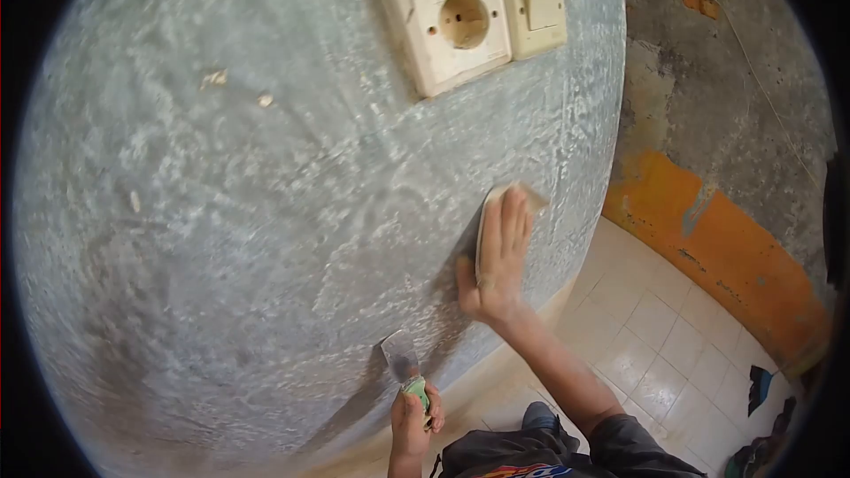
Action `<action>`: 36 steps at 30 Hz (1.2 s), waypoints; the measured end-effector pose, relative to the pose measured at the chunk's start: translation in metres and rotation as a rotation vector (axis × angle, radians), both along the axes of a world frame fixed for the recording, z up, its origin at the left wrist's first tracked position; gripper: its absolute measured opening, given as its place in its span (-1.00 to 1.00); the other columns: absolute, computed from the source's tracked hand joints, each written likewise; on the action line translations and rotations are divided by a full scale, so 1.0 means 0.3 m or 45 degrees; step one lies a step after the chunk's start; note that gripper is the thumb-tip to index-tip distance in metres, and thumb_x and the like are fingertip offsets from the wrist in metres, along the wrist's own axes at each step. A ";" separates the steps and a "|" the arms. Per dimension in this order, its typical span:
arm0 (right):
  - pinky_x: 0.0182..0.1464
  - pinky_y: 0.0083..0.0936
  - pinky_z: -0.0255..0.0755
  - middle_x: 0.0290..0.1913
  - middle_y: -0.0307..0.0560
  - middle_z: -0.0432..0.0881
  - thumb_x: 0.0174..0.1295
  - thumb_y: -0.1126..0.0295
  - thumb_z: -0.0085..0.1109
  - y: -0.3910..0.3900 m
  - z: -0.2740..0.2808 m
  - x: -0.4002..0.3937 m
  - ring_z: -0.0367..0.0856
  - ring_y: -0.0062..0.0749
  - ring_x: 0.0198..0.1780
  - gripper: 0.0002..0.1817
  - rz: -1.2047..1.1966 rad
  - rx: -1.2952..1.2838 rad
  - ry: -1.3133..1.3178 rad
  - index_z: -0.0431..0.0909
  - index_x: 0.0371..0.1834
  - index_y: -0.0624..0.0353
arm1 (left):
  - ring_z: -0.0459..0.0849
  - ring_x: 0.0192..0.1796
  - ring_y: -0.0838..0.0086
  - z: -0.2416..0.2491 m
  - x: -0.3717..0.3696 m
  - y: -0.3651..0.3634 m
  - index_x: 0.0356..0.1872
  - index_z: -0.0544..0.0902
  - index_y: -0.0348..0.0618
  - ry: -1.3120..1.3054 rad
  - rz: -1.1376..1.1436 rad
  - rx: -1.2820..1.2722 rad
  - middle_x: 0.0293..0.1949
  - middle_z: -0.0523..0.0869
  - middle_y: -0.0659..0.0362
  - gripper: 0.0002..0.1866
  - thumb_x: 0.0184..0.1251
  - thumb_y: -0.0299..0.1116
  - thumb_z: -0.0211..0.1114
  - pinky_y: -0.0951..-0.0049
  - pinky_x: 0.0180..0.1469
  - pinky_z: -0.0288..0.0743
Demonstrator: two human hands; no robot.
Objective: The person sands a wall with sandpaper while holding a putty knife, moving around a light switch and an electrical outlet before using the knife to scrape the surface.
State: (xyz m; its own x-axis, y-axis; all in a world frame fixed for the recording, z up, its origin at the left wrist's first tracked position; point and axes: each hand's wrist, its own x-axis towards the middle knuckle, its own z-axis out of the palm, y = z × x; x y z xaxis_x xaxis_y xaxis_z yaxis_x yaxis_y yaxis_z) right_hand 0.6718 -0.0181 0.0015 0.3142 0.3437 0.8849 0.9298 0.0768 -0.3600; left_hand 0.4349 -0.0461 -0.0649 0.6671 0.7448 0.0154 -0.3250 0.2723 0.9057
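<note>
My right hand (pixel 501 270) lies with its fingers stretched over a pale sheet of sandpaper (pixel 535 198), pressing it against the grey-blue wall (pixel 266 212). The sheet's edge shows past my fingertips and along the thumb side. Lower down, my left hand (pixel 410 425) is closed around the green handle of a putty knife (pixel 401 356). Its metal blade points up, close to the wall surface, and has whitish and brownish marks.
Above my hands, a socket (pixel 464 21) and a light switch (pixel 538 11) stick out from the wall. Beyond the wall's right edge lie a tiled floor (pixel 660 336) and another wall with an orange painted band (pixel 735 239). Dark items (pixel 759 388) rest on the floor at right.
</note>
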 end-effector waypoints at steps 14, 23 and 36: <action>0.41 0.24 -0.34 0.46 0.49 -0.12 0.17 0.14 0.08 -0.064 0.000 0.369 -0.20 0.40 0.48 -0.19 0.021 -0.097 -0.082 0.05 0.42 0.38 | 0.31 -0.67 0.58 -0.018 0.335 -0.099 -0.16 0.44 -0.19 0.117 0.310 -0.004 -0.60 0.37 0.27 -0.44 0.36 0.21 0.02 0.55 -0.66 0.17; 0.32 0.35 -0.16 0.36 0.47 0.12 -0.05 0.18 0.14 -0.125 -0.459 0.540 0.03 0.38 0.40 -0.21 0.133 -0.341 -0.144 0.28 0.33 0.27 | 0.31 -0.68 0.57 -0.029 0.687 -0.185 -0.15 0.43 -0.22 -0.120 0.410 0.023 -0.62 0.35 0.27 -0.42 0.39 0.21 -0.04 0.54 -0.67 0.18; 0.34 0.34 -0.29 0.40 0.48 0.01 -0.01 0.16 0.14 -0.145 -0.389 0.745 -0.08 0.39 0.44 -0.19 0.165 -0.275 -0.293 0.23 0.35 0.30 | 0.32 -0.68 0.53 0.018 0.941 -0.220 -0.10 0.42 -0.23 -0.093 0.568 0.001 -0.62 0.37 0.25 -0.41 0.42 0.20 -0.11 0.51 -0.67 0.20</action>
State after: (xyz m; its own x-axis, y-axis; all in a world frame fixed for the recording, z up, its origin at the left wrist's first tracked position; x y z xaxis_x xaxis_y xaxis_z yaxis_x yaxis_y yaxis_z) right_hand 0.8954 -0.0618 -0.1153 0.0562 0.5549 0.8300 0.9761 0.1443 -0.1625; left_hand 0.7171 -0.1121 -0.0594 0.2781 0.9592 0.0513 -0.4734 0.0904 0.8762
